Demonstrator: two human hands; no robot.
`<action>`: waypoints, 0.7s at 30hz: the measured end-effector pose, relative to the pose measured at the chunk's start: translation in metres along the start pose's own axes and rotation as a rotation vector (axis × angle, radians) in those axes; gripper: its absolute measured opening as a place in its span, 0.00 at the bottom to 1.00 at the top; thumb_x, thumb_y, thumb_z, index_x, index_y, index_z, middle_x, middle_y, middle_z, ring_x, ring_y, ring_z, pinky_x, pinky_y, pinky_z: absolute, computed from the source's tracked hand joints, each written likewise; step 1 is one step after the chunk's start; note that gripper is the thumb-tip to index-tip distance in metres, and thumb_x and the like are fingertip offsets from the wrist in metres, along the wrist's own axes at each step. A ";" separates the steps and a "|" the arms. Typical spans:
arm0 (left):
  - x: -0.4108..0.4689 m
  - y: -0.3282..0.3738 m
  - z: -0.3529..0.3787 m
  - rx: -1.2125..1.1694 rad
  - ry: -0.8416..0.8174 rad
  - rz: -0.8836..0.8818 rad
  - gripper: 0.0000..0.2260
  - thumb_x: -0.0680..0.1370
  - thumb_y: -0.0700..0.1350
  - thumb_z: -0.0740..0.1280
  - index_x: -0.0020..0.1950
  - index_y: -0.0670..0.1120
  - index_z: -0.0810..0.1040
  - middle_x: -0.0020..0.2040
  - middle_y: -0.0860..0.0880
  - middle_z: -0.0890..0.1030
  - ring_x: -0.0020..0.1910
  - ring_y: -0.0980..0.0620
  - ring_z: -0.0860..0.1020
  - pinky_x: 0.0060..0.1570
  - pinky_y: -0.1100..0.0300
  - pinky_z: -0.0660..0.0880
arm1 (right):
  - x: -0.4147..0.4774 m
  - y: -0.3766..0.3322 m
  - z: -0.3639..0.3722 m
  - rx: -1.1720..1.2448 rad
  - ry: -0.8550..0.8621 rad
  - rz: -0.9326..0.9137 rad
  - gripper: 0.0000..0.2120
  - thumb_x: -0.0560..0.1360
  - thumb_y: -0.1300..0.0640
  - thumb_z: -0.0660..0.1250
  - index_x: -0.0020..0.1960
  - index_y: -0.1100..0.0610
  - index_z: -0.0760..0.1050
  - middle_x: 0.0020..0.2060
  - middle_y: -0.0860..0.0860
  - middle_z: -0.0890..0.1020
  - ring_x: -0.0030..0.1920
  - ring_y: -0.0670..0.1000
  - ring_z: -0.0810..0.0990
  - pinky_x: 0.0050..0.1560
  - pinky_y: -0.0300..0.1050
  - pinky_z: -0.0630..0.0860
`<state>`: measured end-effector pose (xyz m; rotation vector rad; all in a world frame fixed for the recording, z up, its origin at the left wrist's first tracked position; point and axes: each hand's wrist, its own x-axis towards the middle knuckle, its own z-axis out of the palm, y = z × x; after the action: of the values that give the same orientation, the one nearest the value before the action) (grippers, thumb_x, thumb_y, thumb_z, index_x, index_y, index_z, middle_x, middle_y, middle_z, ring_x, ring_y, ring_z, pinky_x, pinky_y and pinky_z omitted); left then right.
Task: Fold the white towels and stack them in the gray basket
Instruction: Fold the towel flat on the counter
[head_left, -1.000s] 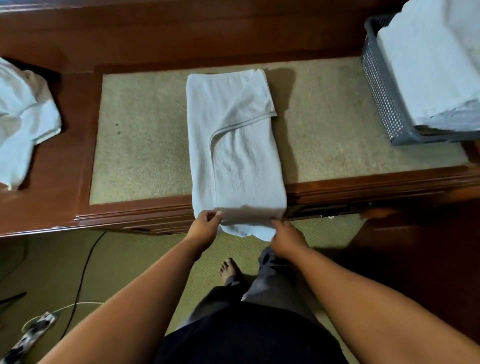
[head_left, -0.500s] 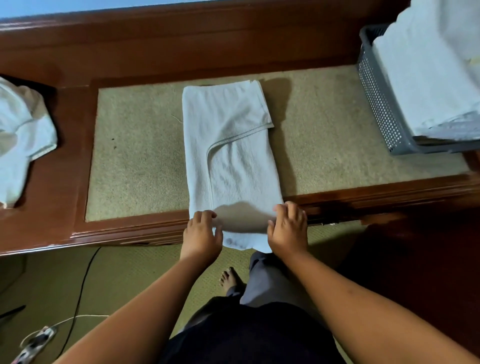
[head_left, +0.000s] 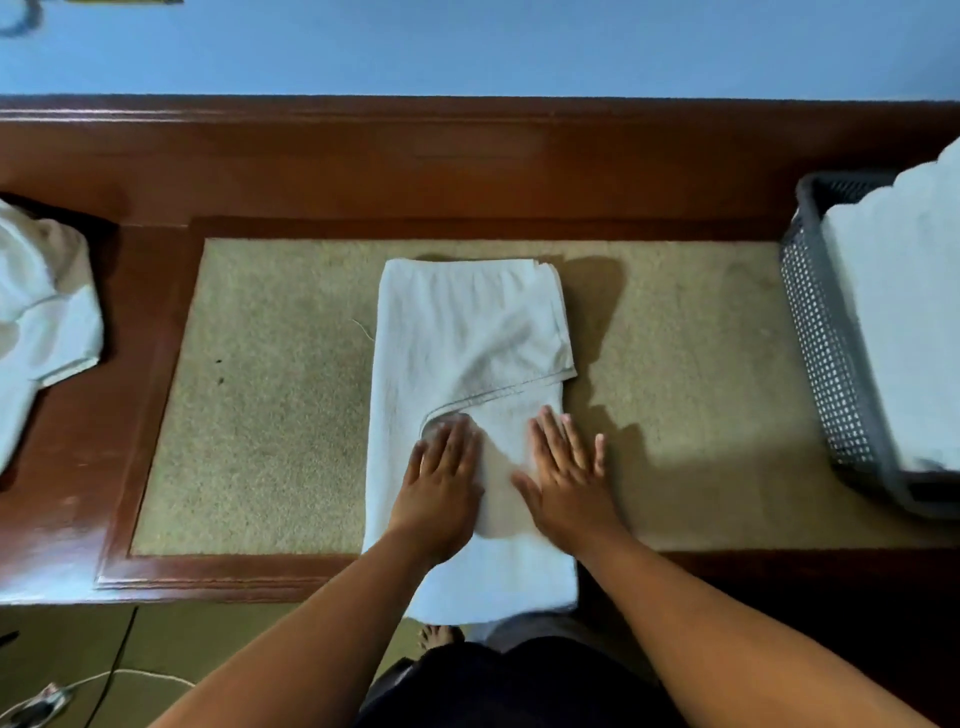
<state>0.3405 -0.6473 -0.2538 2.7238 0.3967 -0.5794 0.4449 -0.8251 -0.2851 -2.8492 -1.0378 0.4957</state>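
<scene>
Basket (head_left: 826, 364) is cut off at the right edge: only its perforated gray wall and part of the stacked white towels (head_left: 904, 322) inside show. The unfolded towels (head_left: 36, 322) at far left are also cropped. The near end of the towel (head_left: 467, 338) hangs over the desk (head_left: 311, 176) edge, partly behind the forearms. Both hands are released and flat, with straight fingers pressing on the towel's near half: left hand (head_left: 441, 483), right hand (head_left: 566, 483). The towel is folded into a long strip, centred on the beige inlay (head_left: 270, 405). The desk is red-brown wood. Blue wall (head_left: 467, 47) behind, carpet floor (head_left: 52, 649), cable (head_left: 119, 675) lower left.
</scene>
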 end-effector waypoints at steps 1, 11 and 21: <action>0.017 0.001 -0.009 0.012 0.023 -0.036 0.32 0.80 0.57 0.39 0.83 0.48 0.41 0.83 0.47 0.44 0.82 0.45 0.44 0.76 0.50 0.31 | 0.016 0.003 -0.006 -0.008 -0.007 -0.004 0.34 0.81 0.35 0.45 0.81 0.52 0.53 0.81 0.50 0.52 0.81 0.53 0.49 0.76 0.66 0.46; 0.210 -0.046 -0.083 -0.099 0.159 -0.383 0.29 0.83 0.63 0.45 0.81 0.61 0.36 0.82 0.49 0.35 0.81 0.47 0.37 0.75 0.37 0.36 | 0.228 0.018 -0.065 0.040 0.070 -0.044 0.35 0.80 0.35 0.48 0.82 0.50 0.48 0.81 0.50 0.47 0.80 0.59 0.47 0.75 0.67 0.49; 0.183 -0.074 -0.090 -0.406 0.323 -0.590 0.46 0.76 0.70 0.62 0.83 0.49 0.44 0.82 0.42 0.49 0.80 0.39 0.53 0.76 0.42 0.53 | 0.250 0.012 -0.079 0.323 0.074 0.204 0.41 0.77 0.37 0.62 0.82 0.53 0.48 0.78 0.60 0.55 0.76 0.65 0.57 0.73 0.58 0.58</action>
<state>0.5074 -0.5101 -0.2745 2.2811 1.2709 -0.1542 0.6574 -0.6716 -0.2816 -2.6693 -0.5937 0.5147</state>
